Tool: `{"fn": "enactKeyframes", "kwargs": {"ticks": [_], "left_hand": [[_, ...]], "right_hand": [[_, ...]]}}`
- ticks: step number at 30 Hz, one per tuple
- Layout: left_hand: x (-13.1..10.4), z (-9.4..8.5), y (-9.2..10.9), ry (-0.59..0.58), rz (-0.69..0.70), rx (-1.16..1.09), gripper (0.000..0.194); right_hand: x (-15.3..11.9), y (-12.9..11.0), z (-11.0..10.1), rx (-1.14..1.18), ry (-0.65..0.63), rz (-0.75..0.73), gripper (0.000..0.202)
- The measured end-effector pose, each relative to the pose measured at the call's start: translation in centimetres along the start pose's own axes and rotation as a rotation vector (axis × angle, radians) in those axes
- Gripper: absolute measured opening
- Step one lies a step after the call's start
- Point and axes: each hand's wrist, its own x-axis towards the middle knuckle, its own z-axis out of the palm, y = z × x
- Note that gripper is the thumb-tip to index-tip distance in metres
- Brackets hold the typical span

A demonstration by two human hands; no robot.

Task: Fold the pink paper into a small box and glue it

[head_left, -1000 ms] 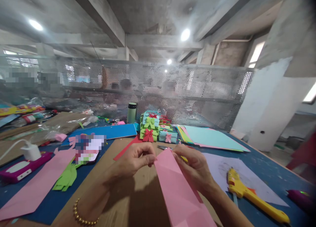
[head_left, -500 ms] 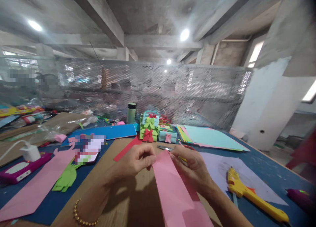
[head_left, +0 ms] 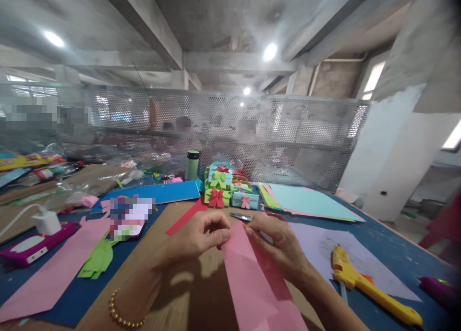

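Observation:
A long strip of pink paper [head_left: 254, 283] runs from between my hands down toward the bottom edge, folded along its length. My left hand [head_left: 205, 232] pinches its far left corner between thumb and fingers. On the far right edge, my right hand [head_left: 275, 237] is closed on the same paper, its fingertips partly hidden. Scissors [head_left: 240, 217] lie just past the paper, their handles partly behind my right hand. Under my hands is a brown cardboard sheet [head_left: 180, 283], with a red paper strip [head_left: 187, 218] on its far left side.
A yellow glue gun [head_left: 374, 288] rests at right on lilac paper [head_left: 317, 244]. Small paper bags with bows [head_left: 218, 189] are stacked ahead, near a green bottle [head_left: 192, 165]. Coloured sheets [head_left: 317, 201] lie behind. Leftward are pink paper [head_left: 54, 273], green cutouts [head_left: 97, 259] and a purple power strip [head_left: 36, 247].
Both hands keep their grip on the pink paper. Its surface has flexed slightly between them, and the near part shows different creases and shading.

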Motion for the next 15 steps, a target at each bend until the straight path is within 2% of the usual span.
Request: {"fn": "enactKeyframes", "kwargs": {"ticks": [3,9,15], "left_hand": [[0.1,0.2,0.2,0.037,0.01,0.032,0.022],[0.1,1.2,-0.2,0.133,0.02,0.017,0.033],[0.1,1.5,-0.7,0.135,0.023,0.025,0.033]], "right_hand": [[0.0,-0.2,0.3,-0.014,0.015,-0.036,0.039],[0.0,-0.4,0.3,-0.035,-0.006,-0.02,0.039],[0.0,-0.5,0.4,-0.025,-0.008,0.014,0.043]]}}
